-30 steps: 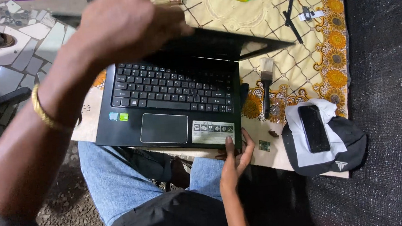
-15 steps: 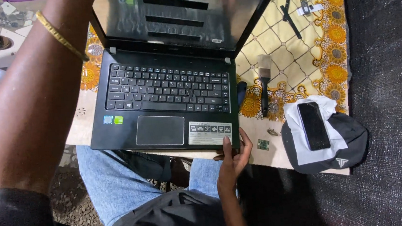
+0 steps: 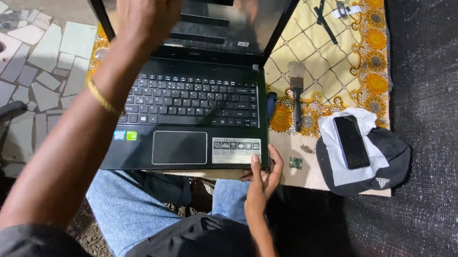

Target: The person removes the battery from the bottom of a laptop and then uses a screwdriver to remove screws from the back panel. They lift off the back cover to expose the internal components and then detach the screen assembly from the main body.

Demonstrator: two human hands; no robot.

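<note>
Head view: one look down over the person's lap, and it's all about the open black laptop [image 3: 185, 121].
Laptop: sits at centre on a yellow patterned cloth [image 3: 343, 67], lid up toward 12 o'clock, black keyboard facing us, grey touchpad [image 3: 179, 147] at its 6 o'clock edge, white sticker at the 5 o'clock corner.
Left hand [image 3: 148, 13]: up at 12 o'clock against the dark screen, wrist wearing a thin gold bangle [image 3: 100, 97]; the picture is blurred there, so whether the fingers pinch the lid or just lie on it I cannot tell.
Right hand [image 3: 262, 177]: down at 5 o'clock, thumb on the palm rest beside the sticker, fingers curled under the laptop's front corner, clamped on that corner.
Brush: a flat pale-bristled paintbrush with a dark handle [image 3: 296, 94] lies on the cloth at 3 o'clock of the keyboard, just beside the laptop.
Cap: a black-and-white cap [image 3: 382, 166] rests at 4 o'clock, a black smartphone [image 3: 351, 141] lying face up on it.
Small bits: a tiny green circuit piece [image 3: 295, 163] sits between right hand and cap.
Far corner: slim black strips [image 3: 324, 10] lie at 1 o'clock on the cloth.
Lap: blue jeans [image 3: 132, 205] show under the laptop at 7 o'clock.
</note>
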